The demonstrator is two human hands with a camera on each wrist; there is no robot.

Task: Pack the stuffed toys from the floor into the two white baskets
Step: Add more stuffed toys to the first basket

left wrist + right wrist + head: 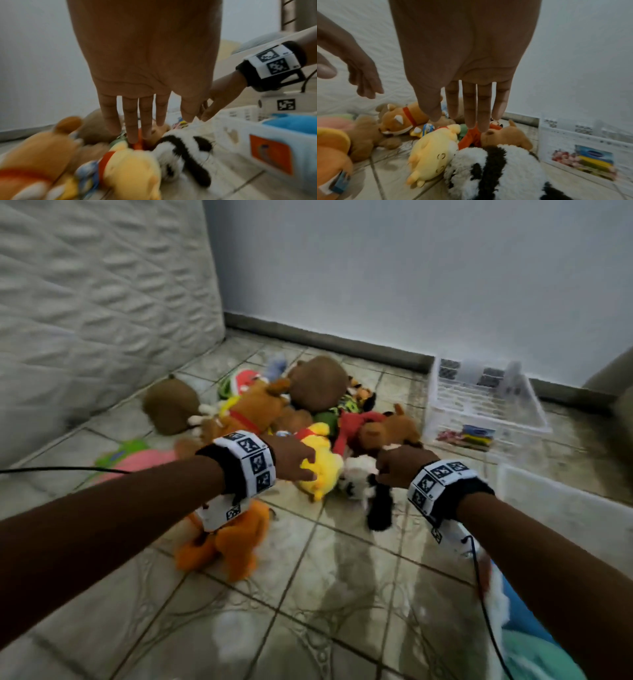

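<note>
A pile of stuffed toys lies on the tiled floor. My left hand hovers with straight fingers just above a yellow plush and holds nothing. My right hand is also open and empty, over a black-and-white plush that lies against the yellow one. One white basket stands at the far right by the wall. A second white basket is nearer, at the right edge.
Behind the two plushes lie a brown dog with a red collar, a round brown plush and a brown bear in red. An orange plush sits under my left wrist. A mattress leans on the left.
</note>
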